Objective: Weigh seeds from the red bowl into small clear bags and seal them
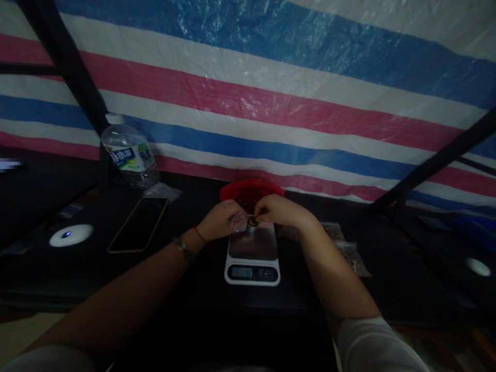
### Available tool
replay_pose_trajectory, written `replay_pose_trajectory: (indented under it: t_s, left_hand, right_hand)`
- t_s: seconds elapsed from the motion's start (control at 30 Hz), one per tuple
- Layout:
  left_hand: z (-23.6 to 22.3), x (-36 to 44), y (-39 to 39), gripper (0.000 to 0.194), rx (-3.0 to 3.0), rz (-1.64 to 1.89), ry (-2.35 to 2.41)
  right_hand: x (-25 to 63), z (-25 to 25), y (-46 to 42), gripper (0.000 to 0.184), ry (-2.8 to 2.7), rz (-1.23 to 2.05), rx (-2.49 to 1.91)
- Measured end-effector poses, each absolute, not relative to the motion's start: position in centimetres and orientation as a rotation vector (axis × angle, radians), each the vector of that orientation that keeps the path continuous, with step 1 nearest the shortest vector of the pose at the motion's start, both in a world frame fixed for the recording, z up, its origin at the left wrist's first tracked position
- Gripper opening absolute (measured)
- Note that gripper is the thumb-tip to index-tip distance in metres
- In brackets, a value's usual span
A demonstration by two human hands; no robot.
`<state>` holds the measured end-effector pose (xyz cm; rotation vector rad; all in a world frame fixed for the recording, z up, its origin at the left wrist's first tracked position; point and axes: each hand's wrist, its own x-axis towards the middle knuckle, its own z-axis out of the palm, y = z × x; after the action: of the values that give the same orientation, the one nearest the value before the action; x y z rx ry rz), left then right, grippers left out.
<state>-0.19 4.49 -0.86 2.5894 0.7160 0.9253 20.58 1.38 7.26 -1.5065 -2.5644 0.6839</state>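
A white kitchen scale [253,279] with a metal top and a lit display lies on the dark table between my forearms. My left hand [221,219] is closed on a small clear plastic bag [239,223] above the far left part of the scale. Opposite it, my right hand [282,211] is pinched by a small dark piece [253,221] at the bag's side. Whether those fingers grip the piece or the bag's edge cannot be made out. Just behind both hands stands a red basket or bowl [251,187], its contents mostly hidden.
Filled clear packets [353,258] lie right of my right forearm. To the left are a phone [139,225], a white oval device [72,235] and a large plastic bottle [129,152]. A striped sheet [248,98] hangs behind, with dark frame bars at both sides.
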Motion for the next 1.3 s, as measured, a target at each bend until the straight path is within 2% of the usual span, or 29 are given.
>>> replay_pose_trajectory:
  t_s: [0.77,1.03,1.17,1.3]
  left_hand:
    - [-1.4,-0.3,4.9,0.010,2.622,0.927,0.721]
    - [-1.2,-0.3,4.6,0.016,2.600,0.985,0.778]
    - [-1.0,-0.3,4.3,0.015,2.482,1.049,0.883]
    - [-0.7,-0.2,4.3,0.021,2.372,1.087,0.955]
  right_hand:
    - [19.0,7.7,0.2,0.016,-2.641,0.585,-1.568]
    - [19.1,7.7,0.2,0.011,-2.643,0.593,-1.538]
    - [19.9,8.3,0.4,0.018,-2.523,0.459,-1.445]
    - [19.2,7.7,0.7,0.013,-2.359,0.316,-1.281]
